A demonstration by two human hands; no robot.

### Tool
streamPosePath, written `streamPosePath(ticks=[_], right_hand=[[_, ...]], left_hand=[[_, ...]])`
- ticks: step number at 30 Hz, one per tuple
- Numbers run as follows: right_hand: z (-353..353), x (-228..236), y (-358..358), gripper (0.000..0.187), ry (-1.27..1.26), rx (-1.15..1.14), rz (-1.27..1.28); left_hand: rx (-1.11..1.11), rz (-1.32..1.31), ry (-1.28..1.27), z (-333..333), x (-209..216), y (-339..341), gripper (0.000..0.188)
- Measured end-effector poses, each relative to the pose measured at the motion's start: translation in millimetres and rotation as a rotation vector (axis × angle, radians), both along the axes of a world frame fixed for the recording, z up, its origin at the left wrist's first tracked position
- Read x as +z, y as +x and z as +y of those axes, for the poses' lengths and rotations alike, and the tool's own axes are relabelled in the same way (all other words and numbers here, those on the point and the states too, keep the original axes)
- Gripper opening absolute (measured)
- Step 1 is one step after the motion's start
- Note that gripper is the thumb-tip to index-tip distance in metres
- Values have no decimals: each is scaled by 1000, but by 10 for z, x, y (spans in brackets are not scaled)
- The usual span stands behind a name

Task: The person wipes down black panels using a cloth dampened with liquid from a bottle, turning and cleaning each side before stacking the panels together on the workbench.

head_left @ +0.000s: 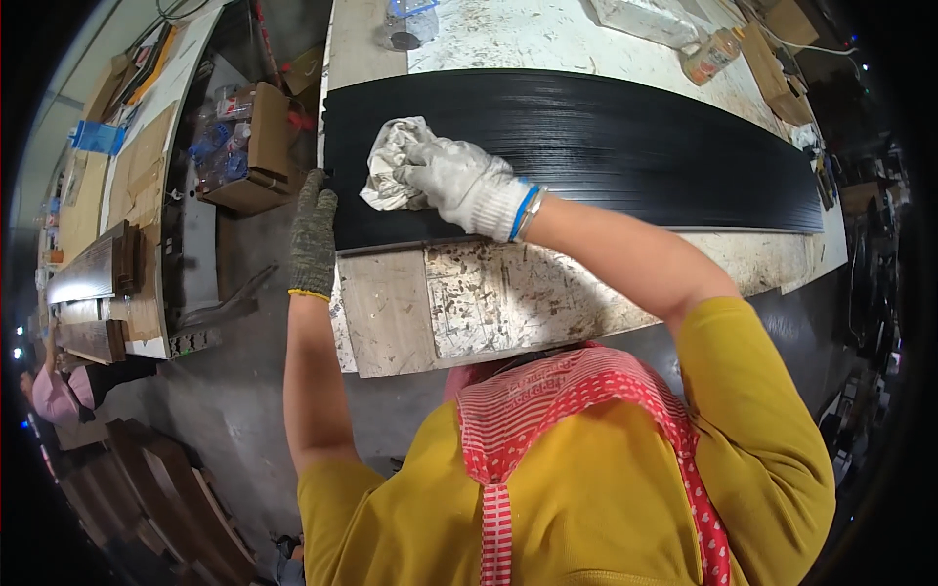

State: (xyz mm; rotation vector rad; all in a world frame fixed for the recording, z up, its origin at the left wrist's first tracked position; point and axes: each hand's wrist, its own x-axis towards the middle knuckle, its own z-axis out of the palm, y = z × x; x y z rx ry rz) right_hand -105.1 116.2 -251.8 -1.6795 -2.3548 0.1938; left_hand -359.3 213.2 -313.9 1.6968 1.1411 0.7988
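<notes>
A long black board (586,146) with fine lengthwise grooves lies flat across the worktable. My right hand (464,186), in a white knitted glove with a blue cuff band, is closed on a crumpled white rag (396,161). The rag presses on the board's top near its left end. At that left end is my left hand (314,234), in a dark grey glove with a yellow hem. Its fingers stretch out along the board's short edge, seemingly touching it, and its thumb is hard to make out.
The paint-stained worktable (528,293) shows in front of and behind the board. Beyond it stand a clear plastic container (405,29) and a bottle of amber liquid (713,57). To the left are a carton of bottles (259,146) and another bench (147,186); a person in pink (63,391) is beside it.
</notes>
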Motion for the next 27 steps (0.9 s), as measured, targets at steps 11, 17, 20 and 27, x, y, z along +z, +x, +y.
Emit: streamPosePath(ticks=[11, 17, 20, 27], right_hand=[[288, 252, 108, 18, -195, 23, -94], [125, 273, 853, 26, -439, -201, -160], [150, 358, 645, 29, -445, -232, -158], [353, 424, 79, 16, -345, 9, -58]], left_hand=[[32, -65, 27, -68, -14, 65, 48], [29, -2, -48, -72, -2, -15, 48], [40, -41, 1, -88, -34, -16, 49], [-63, -285, -253, 93, -84, -80, 50]])
